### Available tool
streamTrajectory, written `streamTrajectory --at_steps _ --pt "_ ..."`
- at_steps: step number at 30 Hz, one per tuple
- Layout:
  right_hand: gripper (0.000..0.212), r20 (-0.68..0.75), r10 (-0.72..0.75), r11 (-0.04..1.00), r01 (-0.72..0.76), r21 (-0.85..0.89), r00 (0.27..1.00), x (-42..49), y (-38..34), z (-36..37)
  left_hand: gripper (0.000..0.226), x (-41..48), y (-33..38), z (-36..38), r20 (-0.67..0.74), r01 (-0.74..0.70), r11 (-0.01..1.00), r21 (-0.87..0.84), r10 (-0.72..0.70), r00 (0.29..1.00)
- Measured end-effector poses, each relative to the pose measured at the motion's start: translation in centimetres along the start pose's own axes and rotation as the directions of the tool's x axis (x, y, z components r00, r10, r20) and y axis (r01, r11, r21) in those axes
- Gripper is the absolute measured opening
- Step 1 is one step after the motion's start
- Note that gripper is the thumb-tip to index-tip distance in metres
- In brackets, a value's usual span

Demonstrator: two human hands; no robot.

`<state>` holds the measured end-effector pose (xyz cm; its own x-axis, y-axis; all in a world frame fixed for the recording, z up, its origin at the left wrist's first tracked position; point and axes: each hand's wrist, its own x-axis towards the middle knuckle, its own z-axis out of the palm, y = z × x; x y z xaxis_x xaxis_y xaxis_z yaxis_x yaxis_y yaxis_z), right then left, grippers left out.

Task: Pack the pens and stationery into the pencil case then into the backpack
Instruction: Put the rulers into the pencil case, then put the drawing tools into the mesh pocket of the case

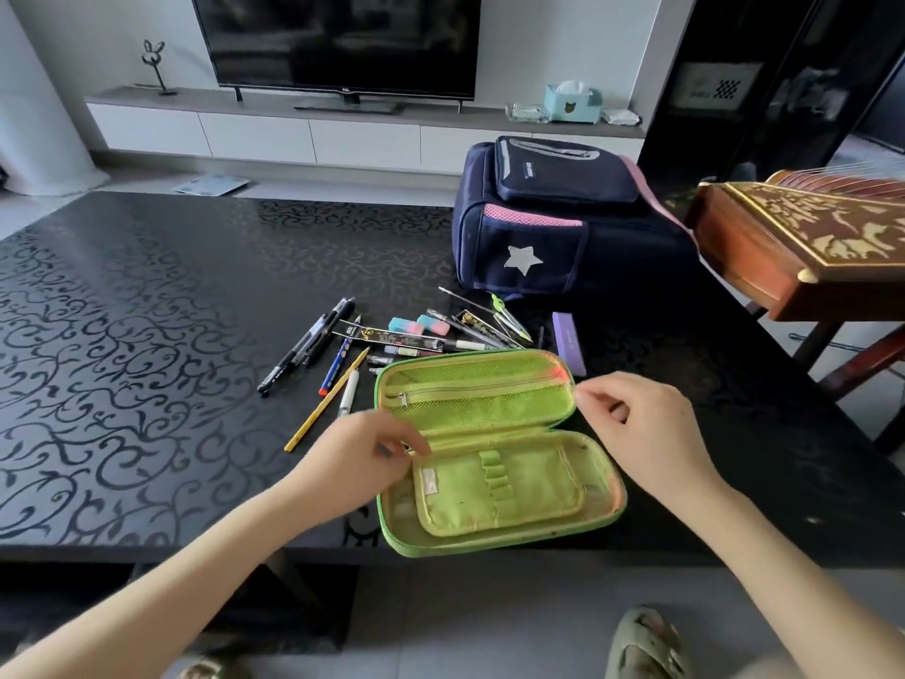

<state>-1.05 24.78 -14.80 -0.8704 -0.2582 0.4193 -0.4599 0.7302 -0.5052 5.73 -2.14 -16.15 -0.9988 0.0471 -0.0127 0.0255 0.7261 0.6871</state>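
Case (494, 463) lies open on the worktop (147, 335). Left grip (362, 458) pinches its left edge and right grip (646, 433) pinches its lid corner. Pens (303, 350) lie loose behind it, with the backpack (538, 227) beyond.

Green pencil case (494, 453) lies open, pens (313, 350) scattered behind, navy backpack (543, 223) beyond.

table (147, 335) black, patterned | on it: open green pencil case (499, 482), pens (303, 350), erasers (418, 327), navy backpack (529, 237), purple box (569, 343)

pens (313, 343) left of backpack (548, 223)
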Motion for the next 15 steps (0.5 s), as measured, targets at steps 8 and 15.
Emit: streamTrajectory --at_steps 8,15 --pt "0.021 0.167 0.169 0.983 -0.152 -0.105 0.971 4.7 0.4 4.4 0.014 4.2 -2.3 -0.4 -0.333 0.214 0.977 0.019 -0.195 0.923" --pt "0.032 0.197 0.059 0.970 -0.010 -0.244 0.979 10.5 -3.1 10.4 0.012 6.9 -4.3 -1.7 -0.461 0.268 0.960 0.075 -0.205 0.863"
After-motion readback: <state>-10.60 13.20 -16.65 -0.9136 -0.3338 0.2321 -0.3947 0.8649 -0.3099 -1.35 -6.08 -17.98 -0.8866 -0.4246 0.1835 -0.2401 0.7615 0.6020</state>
